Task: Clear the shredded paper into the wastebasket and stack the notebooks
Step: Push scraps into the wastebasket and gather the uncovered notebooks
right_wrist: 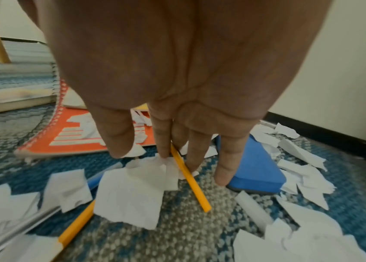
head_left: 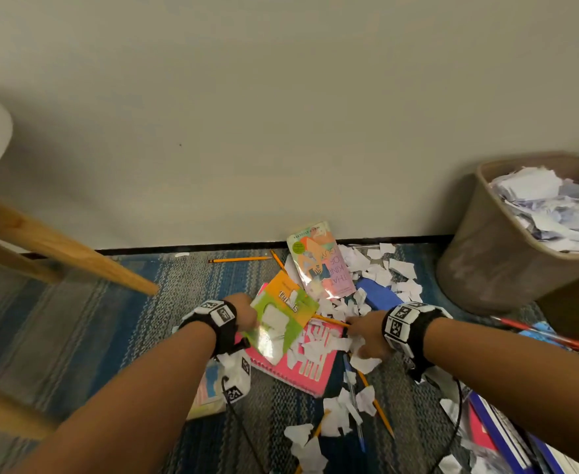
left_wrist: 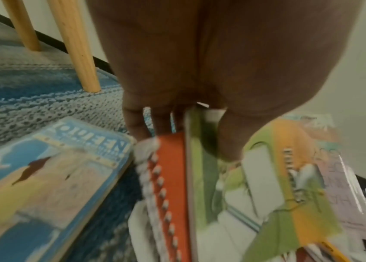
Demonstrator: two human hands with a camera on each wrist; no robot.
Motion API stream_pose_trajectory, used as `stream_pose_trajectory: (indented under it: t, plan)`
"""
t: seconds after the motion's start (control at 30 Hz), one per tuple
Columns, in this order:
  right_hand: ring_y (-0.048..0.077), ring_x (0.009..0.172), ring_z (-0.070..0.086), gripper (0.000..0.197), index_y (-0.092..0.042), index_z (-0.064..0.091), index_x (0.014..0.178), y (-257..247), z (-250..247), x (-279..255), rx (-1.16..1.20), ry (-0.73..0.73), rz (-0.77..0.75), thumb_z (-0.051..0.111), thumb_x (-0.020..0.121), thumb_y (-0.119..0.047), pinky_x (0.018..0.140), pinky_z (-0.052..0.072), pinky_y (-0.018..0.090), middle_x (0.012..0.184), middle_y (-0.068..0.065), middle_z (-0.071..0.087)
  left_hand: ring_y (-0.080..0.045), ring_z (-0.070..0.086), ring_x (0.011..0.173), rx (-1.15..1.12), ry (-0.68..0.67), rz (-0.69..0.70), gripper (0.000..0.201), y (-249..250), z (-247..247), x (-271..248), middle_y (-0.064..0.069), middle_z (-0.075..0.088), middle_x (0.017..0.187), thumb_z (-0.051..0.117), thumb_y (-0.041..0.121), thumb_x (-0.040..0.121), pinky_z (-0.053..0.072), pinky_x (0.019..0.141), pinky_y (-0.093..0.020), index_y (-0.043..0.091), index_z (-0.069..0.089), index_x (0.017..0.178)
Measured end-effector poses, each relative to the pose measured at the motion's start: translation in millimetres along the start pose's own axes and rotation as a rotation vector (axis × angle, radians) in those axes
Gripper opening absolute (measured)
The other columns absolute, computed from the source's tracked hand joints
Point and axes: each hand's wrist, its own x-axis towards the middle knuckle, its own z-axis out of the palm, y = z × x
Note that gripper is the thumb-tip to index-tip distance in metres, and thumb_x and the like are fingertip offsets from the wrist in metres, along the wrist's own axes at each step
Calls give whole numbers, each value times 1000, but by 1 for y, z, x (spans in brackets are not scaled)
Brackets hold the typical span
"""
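Gathering scraps: left hand (head_left: 243, 311) pinching green notebook (head_left: 283, 314), right hand (head_left: 366, 333) spread on paper scraps (right_wrist: 137, 191), scooping next.

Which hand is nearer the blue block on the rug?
Right. The right hand reaches down onto paper scraps with its little finger just beside the blue block. The left hand is farther off, gripping the green-and-orange notebook.

Both bare forearms reach forward and down, left hand (head_left: 245, 311) pinching with thumb against fingers, right hand (head_left: 366, 335) lowered, fingers (right_wrist: 226, 159) extended.
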Motion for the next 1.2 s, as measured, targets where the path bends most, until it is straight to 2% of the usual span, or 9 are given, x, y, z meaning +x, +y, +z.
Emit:
stream_pose_trajectory:
  t: [0.07,0.17,0.27,0.4,0.57,0.73,0.97,1.1,1.2]
  plan:
    - [28,104,59,44,-12,50,133,0,-5,-5,10,28,34,51,96,-34,93,49,37,123,9,59,-26,58,103,-148,61,73,34,3,-11,-5,-8,61,118,63,25,90,44,77,-27,17,54,122]
    - [23,78,54,37,-9,62,109,3,-16,-11,70,200,106,50,94,-41,72,49,31,84,5,56,-25,61,94,-290,162,218,32,9,-23,-14,-5,64,111,68,28,87,47,76,-30,19,53,113]
    - [14,84,58,59,-20,48,111,12,-28,-13,566,482,64,67,76,-63,73,50,31,95,-6,56,-25,66,92,-456,172,362,38,22,-38,-22,-2,68,105,82,24,73,55,81,-40,18,57,101]
    - [12,86,65,70,-26,37,118,12,-50,-14,1196,670,-56,76,70,-60,68,54,30,106,-7,60,-29,70,88,-625,124,462,38,43,-56,-35,-8,73,97,88,9,61,57,81,-45,20,66,90]
    - [27,86,70,43,-20,60,112,18,-56,-13,1217,709,-160,81,76,-32,73,60,46,105,3,64,-25,69,72,-765,166,500,35,48,-75,-44,-8,74,86,85,-1,61,59,75,-41,16,72,90]
    - [23,81,70,32,-27,61,119,17,-69,-23,919,766,-191,70,88,-23,74,60,40,92,-3,65,-26,69,65,-1029,200,497,27,48,-75,-48,-11,73,80,81,2,68,59,66,-36,11,72,92]
    - [14,75,70,22,-23,69,115,16,-76,-17,1128,781,-136,52,100,-23,70,59,28,90,-1,74,-22,64,60,-1461,369,463,1,39,-84,-33,-9,70,73,68,17,87,54,76,-42,15,68,88]
    - [30,82,70,17,-18,63,90,9,-73,-11,1323,794,-94,50,100,-24,74,60,45,96,15,72,-24,64,72,-1466,416,409,25,37,-76,-28,-12,68,85,54,30,97,55,71,-33,8,65,102]
    - [32,85,68,15,-18,53,91,3,-75,-12,1438,792,-66,48,101,-28,71,60,47,103,17,68,-31,68,91,-1518,240,460,56,40,-67,-36,-18,70,102,62,48,83,55,85,-42,3,61,115]
